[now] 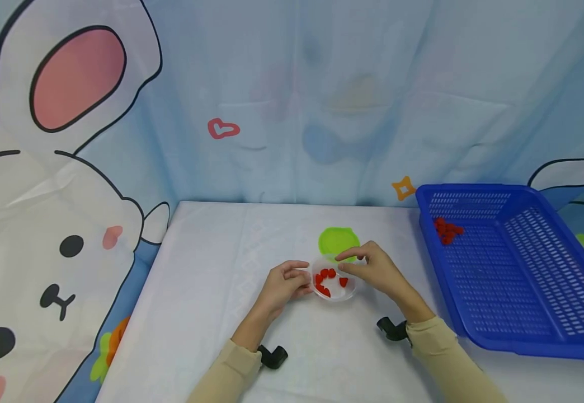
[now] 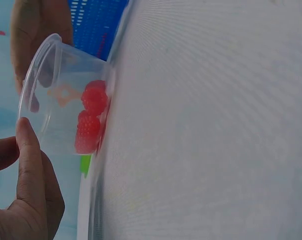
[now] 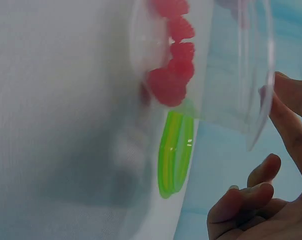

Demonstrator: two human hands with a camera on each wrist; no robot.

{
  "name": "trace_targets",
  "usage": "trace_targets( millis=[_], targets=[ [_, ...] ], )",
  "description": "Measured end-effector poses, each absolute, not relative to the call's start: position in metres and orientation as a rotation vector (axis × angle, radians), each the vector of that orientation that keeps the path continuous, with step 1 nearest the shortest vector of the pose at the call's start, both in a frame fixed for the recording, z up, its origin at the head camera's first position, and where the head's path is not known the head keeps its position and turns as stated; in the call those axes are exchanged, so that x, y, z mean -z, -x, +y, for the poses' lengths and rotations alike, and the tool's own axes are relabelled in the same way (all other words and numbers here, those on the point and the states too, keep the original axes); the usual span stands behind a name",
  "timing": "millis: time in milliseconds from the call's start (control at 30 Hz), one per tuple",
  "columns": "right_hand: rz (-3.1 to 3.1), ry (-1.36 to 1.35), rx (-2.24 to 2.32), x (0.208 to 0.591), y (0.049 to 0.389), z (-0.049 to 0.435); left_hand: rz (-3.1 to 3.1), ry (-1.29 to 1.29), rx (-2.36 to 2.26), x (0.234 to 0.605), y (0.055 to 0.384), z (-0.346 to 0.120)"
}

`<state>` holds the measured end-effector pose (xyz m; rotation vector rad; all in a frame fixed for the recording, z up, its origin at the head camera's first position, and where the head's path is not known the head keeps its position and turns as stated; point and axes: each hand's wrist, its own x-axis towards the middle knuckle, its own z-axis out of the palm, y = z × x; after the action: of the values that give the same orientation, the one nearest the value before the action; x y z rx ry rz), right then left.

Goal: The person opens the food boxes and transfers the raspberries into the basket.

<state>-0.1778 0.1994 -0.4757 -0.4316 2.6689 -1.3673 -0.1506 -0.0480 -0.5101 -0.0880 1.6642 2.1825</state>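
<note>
A clear plastic container (image 1: 333,284) stands on the white table (image 1: 211,291) with several red raspberries (image 1: 326,276) inside. My left hand (image 1: 299,278) grips its left rim between thumb and fingers. The left wrist view shows the container (image 2: 56,95), its raspberries (image 2: 90,122) and my finger (image 2: 30,160) against the rim. My right hand (image 1: 347,263) hovers over the container's right side, its index finger reaching across the far rim. In the right wrist view a straight finger (image 3: 291,112) touches the container (image 3: 231,65) rim, and the other fingers curl loosely, holding nothing. A green lid (image 1: 339,243) lies just behind.
A large blue mesh basket (image 1: 518,280) sits at the table's right, with a small heap of raspberries (image 1: 447,229) in its far left corner. A cartoon rabbit curtain hangs behind and to the left. The lid (image 3: 176,150) shows in the right wrist view too.
</note>
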Motion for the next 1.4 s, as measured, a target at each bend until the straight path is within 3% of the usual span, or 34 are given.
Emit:
trace_targets(
  millis=[300,800,1133,1400],
  targets=[
    [2.686,0.704,1.132,0.483,0.184,0.193,1.682,0.095,-2.179,0.509,0.150,-0.049],
    [2.909,0.490,0.373,0.466,0.178,0.176,1.666,0.092,-2.191,0.508,0.151,-0.048],
    [2.809,0.475,0.566,0.470,0.179,0.179,1.665,0.104,-2.183,0.508,0.150,-0.048],
    [2.744,0.727,0.872,0.482,0.185,0.189,1.666,0.095,-2.180,0.509,0.152,-0.048]
  ],
)
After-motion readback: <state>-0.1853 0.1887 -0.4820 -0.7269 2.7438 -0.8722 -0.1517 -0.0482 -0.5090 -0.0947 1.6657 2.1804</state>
